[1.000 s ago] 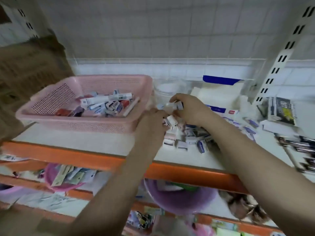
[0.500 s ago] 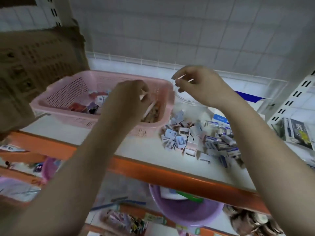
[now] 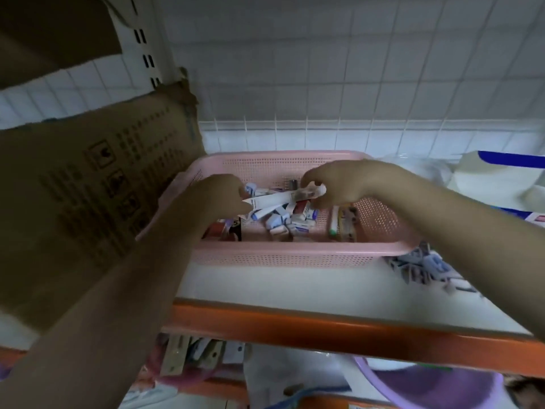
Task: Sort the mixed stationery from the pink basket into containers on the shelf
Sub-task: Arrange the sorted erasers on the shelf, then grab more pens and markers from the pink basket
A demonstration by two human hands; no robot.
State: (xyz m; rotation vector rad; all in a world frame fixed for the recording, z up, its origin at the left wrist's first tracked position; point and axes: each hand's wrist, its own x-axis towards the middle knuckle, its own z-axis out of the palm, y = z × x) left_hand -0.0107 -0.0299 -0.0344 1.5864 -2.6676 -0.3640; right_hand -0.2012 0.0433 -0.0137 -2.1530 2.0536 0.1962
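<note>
1. Pink basket (image 3: 295, 255) sits on the white shelf (image 3: 295, 287), just behind the orange front rail (image 3: 324, 329). Its left end touches or overlaps a brown carton (image 3: 88, 187).
2. Both hands are over the basket, above its contents.
3. A long white strip pack (image 3: 283, 199) spans between the hands, tilted, with the right end higher.
4. Left hand (image 3: 212, 199): fingers curled, tips at the strip's lower left end. It appears to pinch that end, but blur hides the exact contact.
5. Right hand (image 3: 348, 184): fingers curled down, thumb and fingertips pinching the strip's upper right end.
6. Under the strip lies a loose heap of small white-and-blue boxes (image 3: 283, 219), mid-basket.
7. Red and dark packs (image 3: 227, 228) lie at the basket's left, partly behind the left wrist.
8. Pens (image 3: 342, 222) lie along the basket's right side, clear of both hands.
9. A second pile of small boxes (image 3: 424, 267) lies on the shelf just right of the basket, partly under the right forearm.
10. A purple bowl (image 3: 427, 391) stands on the lower shelf, right of centre.
</note>
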